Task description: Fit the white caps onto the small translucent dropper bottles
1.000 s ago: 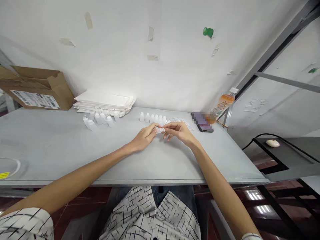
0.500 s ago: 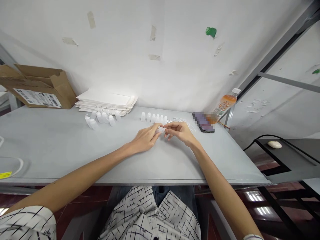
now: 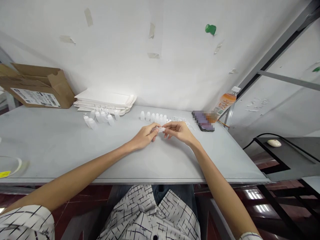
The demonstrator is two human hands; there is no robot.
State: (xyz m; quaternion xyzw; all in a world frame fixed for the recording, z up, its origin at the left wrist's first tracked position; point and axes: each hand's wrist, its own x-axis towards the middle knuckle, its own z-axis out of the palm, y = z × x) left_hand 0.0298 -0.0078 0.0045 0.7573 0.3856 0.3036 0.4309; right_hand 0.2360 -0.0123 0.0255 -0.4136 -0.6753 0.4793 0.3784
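Over the grey table, my left hand [image 3: 143, 137] is closed round a small translucent white dropper bottle [image 3: 157, 129], which lies sideways between thumb and fingers. My right hand [image 3: 179, 131] pinches the bottle's neck end; a small white part there is too tiny to make out clearly. Just behind the hands stands a row of similar uncapped bottles [image 3: 152, 117], partly hidden by my fingers at its right end. Small white loose pieces [image 3: 183, 122] lie beyond my right hand. Farther left is a group of bottles with thin tips [image 3: 100, 116], some leaning.
White flat envelopes [image 3: 105, 100] are stacked at the back, beside an open cardboard box [image 3: 37, 88]. To the right, a phone [image 3: 203, 120] lies near a leaning bottle of orange drink [image 3: 224, 103]. A white loop with a yellow label [image 3: 5, 174] rests at the left edge.
My left hand has shifted slightly left and its grip has changed, so more of the bottle shows. My right hand stays pinched at the neck end. The camera view has moved a little.
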